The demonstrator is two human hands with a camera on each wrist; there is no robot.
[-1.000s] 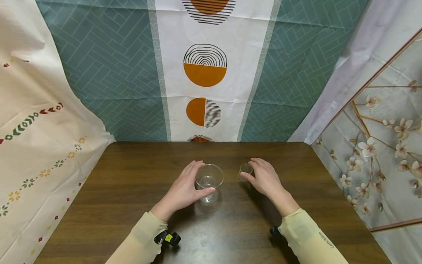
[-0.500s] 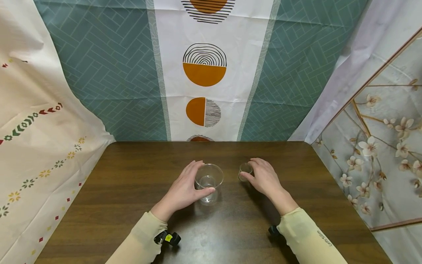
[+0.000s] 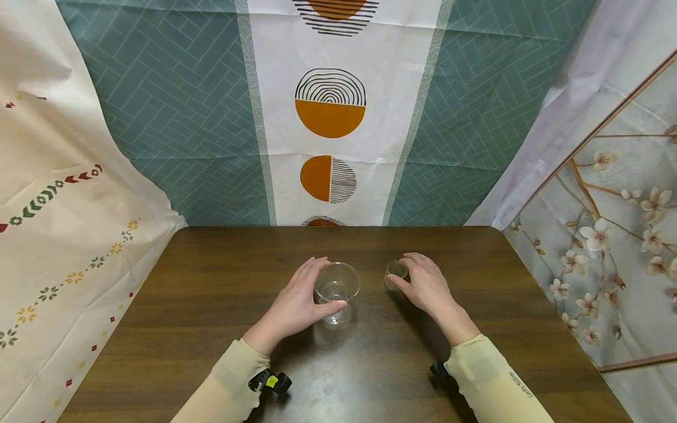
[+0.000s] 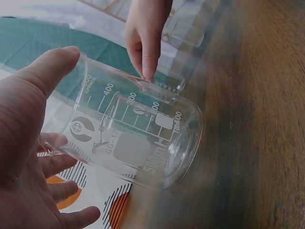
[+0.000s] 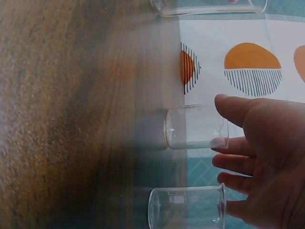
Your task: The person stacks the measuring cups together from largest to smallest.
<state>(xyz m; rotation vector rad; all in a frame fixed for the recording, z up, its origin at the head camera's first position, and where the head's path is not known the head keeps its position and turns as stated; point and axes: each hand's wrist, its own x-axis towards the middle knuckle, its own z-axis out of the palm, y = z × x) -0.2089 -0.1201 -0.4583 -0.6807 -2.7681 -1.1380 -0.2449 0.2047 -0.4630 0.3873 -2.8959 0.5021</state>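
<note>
My left hand holds a large clear glass beaker near its rim, thumb on the near side and fingers beyond. The beaker stands upright on the table and bears white graduations and a 500 mL mark. Inside it sits a smaller glass beaker. To the right, my right hand pinches the rim of a small clear beaker between thumb and forefinger; it too rests upright on the table. Another small beaker stands beyond it in the right wrist view, hidden behind the right hand in the head view.
The brown wooden table carries the glassware. A teal and white patterned cloth hangs along its far edge. Cream fabric drapes on the left, and a floral cloth on the right.
</note>
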